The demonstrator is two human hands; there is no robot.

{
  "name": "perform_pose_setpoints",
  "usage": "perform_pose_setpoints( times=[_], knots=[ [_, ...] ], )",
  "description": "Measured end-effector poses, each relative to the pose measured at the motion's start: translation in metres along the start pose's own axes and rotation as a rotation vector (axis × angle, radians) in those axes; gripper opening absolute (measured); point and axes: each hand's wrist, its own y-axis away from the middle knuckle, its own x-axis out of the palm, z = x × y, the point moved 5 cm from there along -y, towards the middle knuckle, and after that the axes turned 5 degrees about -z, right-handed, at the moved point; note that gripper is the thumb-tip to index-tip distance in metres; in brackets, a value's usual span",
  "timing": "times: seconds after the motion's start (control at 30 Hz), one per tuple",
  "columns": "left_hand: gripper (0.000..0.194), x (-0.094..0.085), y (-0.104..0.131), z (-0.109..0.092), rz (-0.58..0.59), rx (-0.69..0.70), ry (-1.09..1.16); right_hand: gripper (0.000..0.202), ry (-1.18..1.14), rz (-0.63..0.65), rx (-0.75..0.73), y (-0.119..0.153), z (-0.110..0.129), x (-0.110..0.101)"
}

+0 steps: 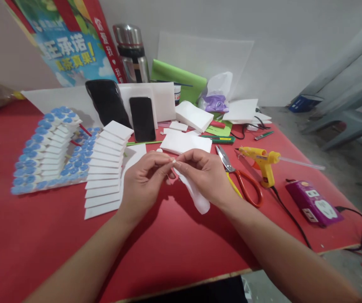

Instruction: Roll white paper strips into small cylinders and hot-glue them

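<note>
A soft white strip, paper or cloth, hangs from my fingers over the red table, its rounded lower end loose below my right hand. My right hand pinches the strip's upper part between thumb and forefinger. Thumb and finger of my left hand close on the same narrow tip, touching the right fingertips. Just left of my left hand stands a stepped white board piece. Beyond it is a similar stepped piece covered with blue-and-white rolls. Scissors with red and yellow handles lie beside my right hand.
A yellow glue gun and a purple power strip with cords are on the right. Two phones lean at the back, near a steel flask. White blocks and a green cutter lie ahead.
</note>
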Motion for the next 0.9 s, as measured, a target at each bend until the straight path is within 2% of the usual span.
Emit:
perform_pose_setpoints(
  times=[0.07,0.17,0.27,0.4,0.53,0.63,0.77,0.83,0.9],
  knots=[
    [0.005,-0.002,-0.004,0.01,0.026,-0.164,0.131,0.01,0.102,0.006,-0.065,0.0,0.003,-0.002],
    [0.005,-0.004,-0.009,0.018,0.098,-0.275,0.214,0.009,0.195,0.022,-0.158,-0.001,0.009,-0.003],
    [0.003,-0.006,-0.011,0.015,0.123,-0.19,0.151,0.008,0.223,0.036,-0.224,-0.002,0.012,-0.003],
    [0.008,-0.007,-0.008,0.001,0.043,0.002,0.011,0.008,0.266,0.032,-0.301,0.002,0.012,-0.001],
    [0.01,-0.006,-0.005,-0.005,0.028,0.092,-0.074,0.004,0.332,-0.004,-0.364,0.005,0.017,0.0],
    [0.009,-0.008,-0.008,-0.002,0.055,0.078,-0.088,0.011,0.218,0.083,-0.191,-0.001,0.016,-0.007],
    [0.002,-0.012,-0.011,0.005,0.096,-0.01,0.0,0.04,-0.16,0.234,0.321,-0.012,-0.002,-0.019],
    [0.003,-0.012,-0.012,0.005,0.119,-0.017,0.029,0.045,-0.364,0.372,0.553,-0.011,-0.011,-0.014],
    [0.005,-0.011,-0.012,0.003,0.141,0.01,0.024,0.042,-0.525,0.553,0.69,-0.004,-0.014,-0.004]
  ],
)
